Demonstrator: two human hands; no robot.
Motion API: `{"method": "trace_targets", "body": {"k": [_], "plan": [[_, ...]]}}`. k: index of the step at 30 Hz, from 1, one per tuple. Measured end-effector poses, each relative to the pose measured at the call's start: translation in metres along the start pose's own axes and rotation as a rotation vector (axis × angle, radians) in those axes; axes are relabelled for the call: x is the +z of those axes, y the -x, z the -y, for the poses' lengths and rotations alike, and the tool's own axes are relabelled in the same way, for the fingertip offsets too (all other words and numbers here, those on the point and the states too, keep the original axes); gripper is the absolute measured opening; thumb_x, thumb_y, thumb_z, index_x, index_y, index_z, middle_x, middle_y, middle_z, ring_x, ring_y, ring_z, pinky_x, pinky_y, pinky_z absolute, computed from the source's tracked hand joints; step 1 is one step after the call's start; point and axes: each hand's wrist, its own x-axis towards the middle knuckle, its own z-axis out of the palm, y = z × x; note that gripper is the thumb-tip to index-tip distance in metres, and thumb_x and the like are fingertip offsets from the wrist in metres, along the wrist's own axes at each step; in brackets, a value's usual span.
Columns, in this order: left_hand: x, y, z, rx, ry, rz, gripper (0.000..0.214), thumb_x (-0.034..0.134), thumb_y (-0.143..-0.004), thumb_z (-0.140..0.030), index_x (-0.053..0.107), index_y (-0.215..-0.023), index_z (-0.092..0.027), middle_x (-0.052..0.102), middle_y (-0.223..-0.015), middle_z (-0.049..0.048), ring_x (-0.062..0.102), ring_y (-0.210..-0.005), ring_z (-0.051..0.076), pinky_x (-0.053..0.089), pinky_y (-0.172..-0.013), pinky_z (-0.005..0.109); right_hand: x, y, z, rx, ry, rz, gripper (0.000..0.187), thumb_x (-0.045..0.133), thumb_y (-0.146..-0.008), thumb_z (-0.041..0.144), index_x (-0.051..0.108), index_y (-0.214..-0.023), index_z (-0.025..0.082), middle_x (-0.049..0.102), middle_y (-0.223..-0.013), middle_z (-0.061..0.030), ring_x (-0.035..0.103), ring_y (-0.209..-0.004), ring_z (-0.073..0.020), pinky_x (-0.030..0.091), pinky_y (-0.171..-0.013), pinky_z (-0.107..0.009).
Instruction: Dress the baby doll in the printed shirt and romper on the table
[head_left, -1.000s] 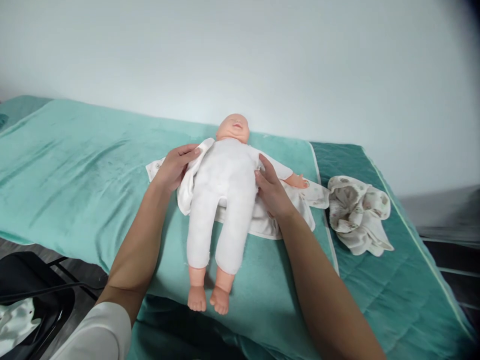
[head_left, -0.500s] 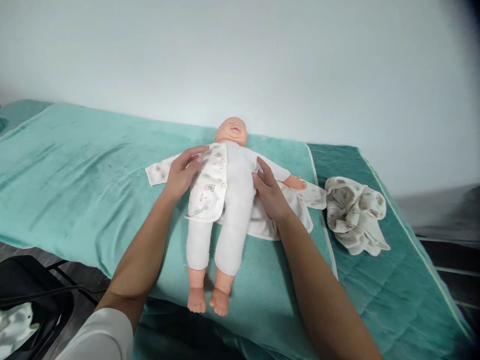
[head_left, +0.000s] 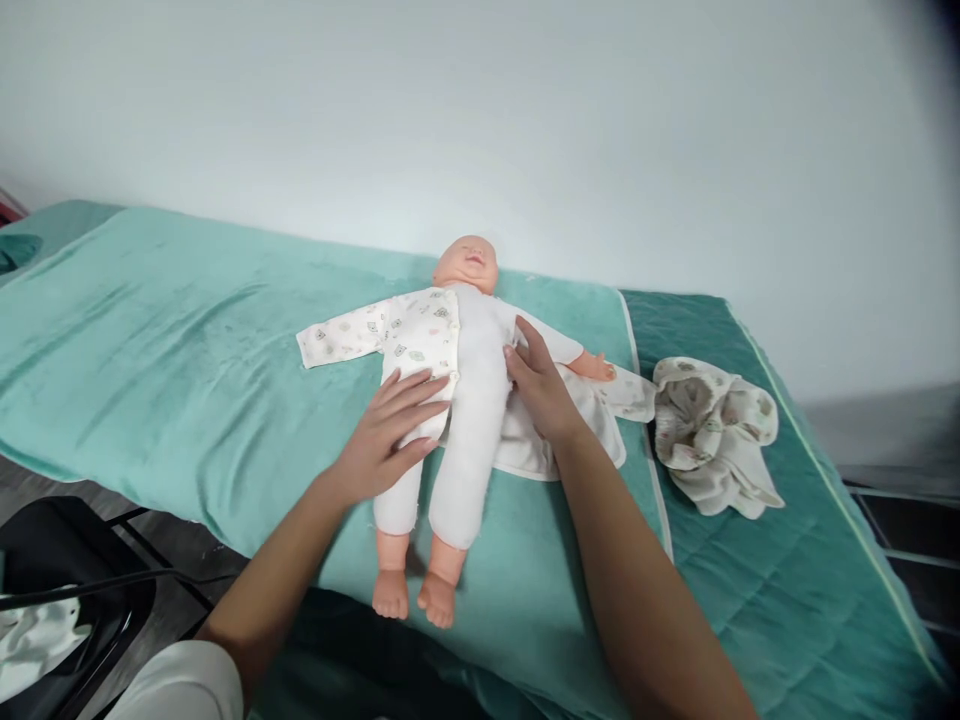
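A baby doll (head_left: 480, 400) lies on its back, head toward the wall, with a white cloth body and bare plastic feet. A white printed baby shirt (head_left: 420, 330) covers one side of its chest, that sleeve stretched out to the left. The shirt's other half lies spread beneath the doll, its sleeve reaching right past the doll's hand. My left hand (head_left: 394, 430) rests flat with fingers spread on the shirt's lower front. My right hand (head_left: 536, 380) is at the doll's side, thumb and fingers apart, touching the cloth body.
A crumpled printed baby garment (head_left: 712, 435) lies on the dark green quilted cover (head_left: 795, 560) at the right. Light green cloth (head_left: 225, 320) spreads under the doll. A black chair (head_left: 67, 560) with white cloth on it stands at lower left. A white wall (head_left: 480, 120) rises behind.
My left hand has moved down from the shirt's upper chest to its lower front, fingers now spread. My right hand stays at the doll's side. The view has shifted slightly.
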Motion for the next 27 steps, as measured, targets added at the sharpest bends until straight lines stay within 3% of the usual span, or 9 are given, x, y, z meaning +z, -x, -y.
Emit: {"method": "trace_targets", "body": {"k": [2, 5, 10, 14, 19, 21, 23, 25, 27], "plan": [[0.003, 0.033, -0.009, -0.129, 0.088, -0.177, 0.042, 0.056, -0.1, -0.026, 0.059, -0.141, -0.032, 0.058, -0.153, 0.0088, 0.048, -0.149, 0.026, 0.037, -0.125, 0.054, -0.001, 0.0, 0.001, -0.001, 0.035, -0.001, 0.084, 0.06, -0.092, 0.064, 0.03, -0.162, 0.029, 0.064, -0.104, -0.0036, 0.063, -0.1, -0.0228, 0.055, -0.101, -0.044], [0.005, 0.067, -0.016, -0.466, 0.116, -0.344, 0.039, 0.054, -0.099, -0.024, 0.06, -0.137, -0.033, 0.058, -0.148, 0.0081, 0.056, -0.139, 0.025, 0.051, -0.113, 0.047, -0.002, 0.001, 0.001, 0.002, 0.06, 0.0, 0.084, 0.06, -0.092, 0.065, 0.031, -0.162, 0.028, 0.063, -0.103, -0.0034, 0.063, -0.099, -0.0228, 0.054, -0.103, -0.045], [0.01, 0.059, -0.014, -0.697, -0.084, -0.23, 0.046, 0.064, -0.09, -0.026, 0.061, -0.136, -0.027, 0.07, -0.128, 0.0083, 0.065, -0.119, 0.027, 0.05, -0.109, 0.049, -0.005, 0.0, -0.006, -0.045, 0.09, -0.007, 0.086, 0.058, -0.092, 0.067, 0.031, -0.162, 0.026, 0.062, -0.099, -0.0021, 0.062, -0.097, -0.0222, 0.052, -0.104, -0.044], [0.012, 0.042, -0.013, -0.783, -0.065, -0.289, 0.034, 0.059, -0.092, -0.031, 0.067, -0.124, -0.022, 0.075, -0.118, 0.0087, 0.069, -0.108, 0.027, 0.054, -0.098, 0.046, -0.004, -0.002, -0.011, -0.06, 0.1, -0.005, 0.086, 0.058, -0.092, 0.067, 0.032, -0.162, 0.024, 0.063, -0.102, -0.0022, 0.062, -0.096, -0.0212, 0.051, -0.102, -0.041], [0.01, 0.053, -0.019, -0.782, 0.039, -0.398, 0.03, 0.058, -0.092, -0.032, 0.067, -0.118, -0.021, 0.077, -0.108, 0.0065, 0.071, -0.096, 0.022, 0.057, -0.086, 0.036, -0.011, 0.001, -0.004, -0.072, 0.122, 0.017, 0.083, 0.06, -0.093, 0.063, 0.033, -0.159, 0.021, 0.069, -0.107, -0.0036, 0.066, -0.098, -0.0207, 0.052, -0.101, -0.041], [0.01, 0.058, -0.022, -0.789, -0.022, -0.383, 0.031, 0.058, -0.091, -0.03, 0.067, -0.119, -0.021, 0.077, -0.106, 0.0059, 0.071, -0.095, 0.021, 0.056, -0.087, 0.036, -0.019, 0.007, 0.004, -0.062, 0.191, 0.014, 0.074, 0.062, -0.092, 0.061, 0.042, -0.151, 0.021, 0.072, -0.105, -0.0045, 0.069, -0.095, -0.0214, 0.054, -0.098, -0.042], [0.01, 0.058, -0.023, -0.801, -0.063, -0.376, 0.032, 0.058, -0.092, -0.031, 0.066, -0.121, -0.021, 0.077, -0.104, 0.0058, 0.071, -0.093, 0.022, 0.056, -0.086, 0.037, -0.028, 0.015, 0.013, -0.02, 0.283, 0.019, 0.054, 0.063, -0.092, 0.059, 0.058, -0.13, 0.021, 0.074, -0.093, -0.0041, 0.071, -0.085, -0.0223, 0.058, -0.089, -0.042], [0.011, 0.057, -0.023, -0.81, -0.07, -0.386, 0.033, 0.059, -0.092, -0.034, 0.066, -0.121, -0.022, 0.076, -0.102, 0.0055, 0.07, -0.09, 0.021, 0.056, -0.083, 0.036, -0.033, 0.024, 0.022, 0.034, 0.351, 0.132, 0.034, 0.061, -0.093, 0.055, 0.065, -0.101, 0.022, 0.073, -0.08, -0.0034, 0.071, -0.075, -0.0223, 0.06, -0.08, -0.041], [0.012, 0.055, -0.022, -0.807, -0.074, -0.4, 0.032, 0.06, -0.092, -0.035, 0.065, -0.121, -0.022, 0.075, -0.101, 0.005, 0.069, -0.088, 0.021, 0.055, -0.081, 0.035, -0.033, 0.034, 0.03, 0.086, 0.355, 0.378, 0.028, 0.06, -0.094, 0.048, 0.067, -0.085, 0.023, 0.075, -0.079, -0.0044, 0.072, -0.074, -0.0229, 0.061, -0.078, -0.042]]}}
